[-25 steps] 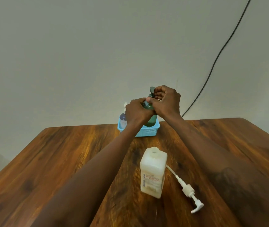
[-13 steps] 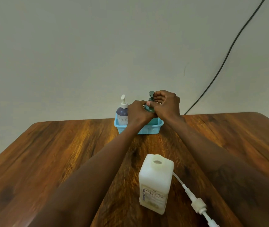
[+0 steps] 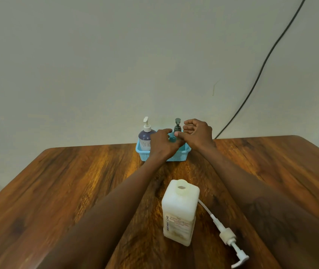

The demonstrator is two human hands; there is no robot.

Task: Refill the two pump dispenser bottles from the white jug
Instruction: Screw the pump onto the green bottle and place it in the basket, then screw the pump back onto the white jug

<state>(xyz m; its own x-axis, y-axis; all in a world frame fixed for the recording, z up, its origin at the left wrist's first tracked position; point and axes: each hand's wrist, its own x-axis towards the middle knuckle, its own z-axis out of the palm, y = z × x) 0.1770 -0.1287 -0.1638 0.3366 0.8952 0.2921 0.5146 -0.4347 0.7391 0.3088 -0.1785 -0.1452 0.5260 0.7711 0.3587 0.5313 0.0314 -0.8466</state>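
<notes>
A green pump bottle (image 3: pixel 177 126) stands in the right half of a light blue basket (image 3: pixel 185 153) at the table's far edge. My left hand (image 3: pixel 161 145) wraps its body from the front and hides most of it. My right hand (image 3: pixel 198 135) is just right of the pump, fingers apart, thumb tip at the bottle's shoulder. A purple pump bottle (image 3: pixel 144 137) with a white pump stands in the basket's left half. The white jug (image 3: pixel 180 211) stands uncapped near me, between my forearms. Its white pump and tube (image 3: pixel 227 235) lie on the table to its right.
The wooden table (image 3: pixel 67 191) reaches back to a plain wall right behind the basket. A black cable (image 3: pixel 261 71) runs down the wall to the table's back edge at the right.
The green bottle has come down into the basket. My right hand has let go of the pump and opened to the right. The camera has tilted, so the purple bottle now shows fully.
</notes>
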